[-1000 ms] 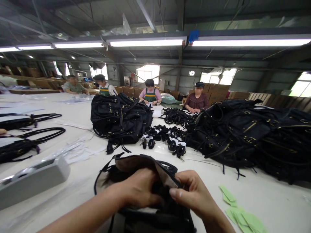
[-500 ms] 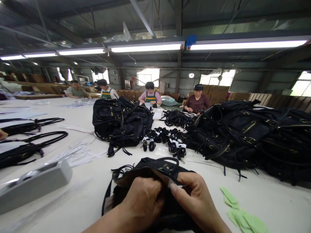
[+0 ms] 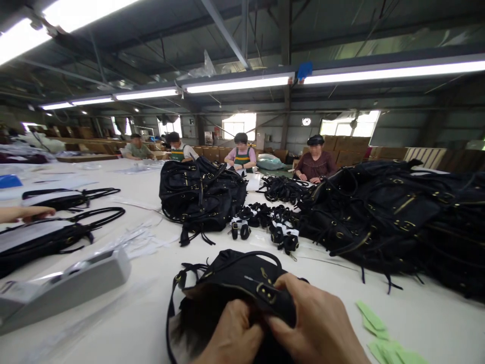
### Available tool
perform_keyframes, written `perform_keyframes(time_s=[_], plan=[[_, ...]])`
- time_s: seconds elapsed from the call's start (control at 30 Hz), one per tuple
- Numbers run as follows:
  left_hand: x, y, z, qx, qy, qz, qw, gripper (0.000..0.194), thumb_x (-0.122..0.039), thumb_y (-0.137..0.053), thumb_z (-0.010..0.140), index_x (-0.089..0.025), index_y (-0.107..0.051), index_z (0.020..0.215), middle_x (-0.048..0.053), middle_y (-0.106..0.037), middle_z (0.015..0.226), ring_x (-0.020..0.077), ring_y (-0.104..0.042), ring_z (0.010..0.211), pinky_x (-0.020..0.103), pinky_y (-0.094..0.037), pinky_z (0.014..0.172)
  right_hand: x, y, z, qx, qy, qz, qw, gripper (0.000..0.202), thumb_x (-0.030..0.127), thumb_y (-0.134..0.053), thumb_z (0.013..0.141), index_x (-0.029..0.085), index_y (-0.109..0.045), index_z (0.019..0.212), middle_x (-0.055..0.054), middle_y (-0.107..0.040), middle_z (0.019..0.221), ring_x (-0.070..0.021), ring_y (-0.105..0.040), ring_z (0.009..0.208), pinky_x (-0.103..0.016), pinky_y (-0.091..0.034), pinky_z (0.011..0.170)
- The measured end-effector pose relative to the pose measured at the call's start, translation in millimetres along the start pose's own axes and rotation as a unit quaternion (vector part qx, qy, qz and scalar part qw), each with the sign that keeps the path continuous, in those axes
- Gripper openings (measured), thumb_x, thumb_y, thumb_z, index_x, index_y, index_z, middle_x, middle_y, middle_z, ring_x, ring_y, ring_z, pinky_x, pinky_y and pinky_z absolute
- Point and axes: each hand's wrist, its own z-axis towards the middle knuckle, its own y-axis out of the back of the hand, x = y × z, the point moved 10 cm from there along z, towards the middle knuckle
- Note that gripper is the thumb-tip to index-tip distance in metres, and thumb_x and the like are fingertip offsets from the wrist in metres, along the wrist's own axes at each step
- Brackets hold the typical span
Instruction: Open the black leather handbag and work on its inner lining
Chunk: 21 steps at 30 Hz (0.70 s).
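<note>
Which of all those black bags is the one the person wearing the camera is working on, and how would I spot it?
Start at the long white table and follow its near edge to the bottom middle of the view. There a small black handbag with gold buckles lies alone, with the left hand and right hand gripping it. Unlike the big heaps of black bags farther back, it is single and hand-held.

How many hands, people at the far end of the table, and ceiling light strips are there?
Bare hands on the black fabric bag, left hand and right hand: 2
People seated at the white table's far end: 4
Long ceiling light strips: 5
Total: 11
</note>
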Motion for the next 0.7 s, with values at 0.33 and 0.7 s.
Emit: perform_keyframes(time_s=[0.33, 0.7], plan=[[42.1, -13.8, 14.2, -0.113, 0.038, -0.114, 0.986, 0.031, -0.017, -0.049, 0.072, -0.013, -0.072, 0.094, 0.010, -0.073, 0.095, 0.0292, -0.061, 0.106, 0.041, -0.043, 0.099, -3.3, -37.2, 6.9, 0.055, -0.036, -0.161, 0.985, 0.036, 0.001, -0.051, 0.070, 0.017, -0.057, 0.101, -0.008, -0.071, 0.082, -0.0290, -0.070, 0.075, -0.029, -0.043, 0.056], [70.4, -7.6, 16.2, -0.159, -0.009, 0.076, 0.984, 0.032, -0.033, -0.045, 0.087, -0.019, -0.069, 0.103, 0.009, -0.070, 0.109, 0.0279, -0.061, 0.109, 0.048, -0.040, 0.105, -14.9, -46.2, 25.5, 0.072, -0.013, -0.168, 0.983, 0.031, -0.002, -0.048, 0.075, 0.022, -0.062, 0.088, -0.005, -0.072, 0.081, -0.0242, -0.070, 0.076, -0.026, -0.041, 0.057]])
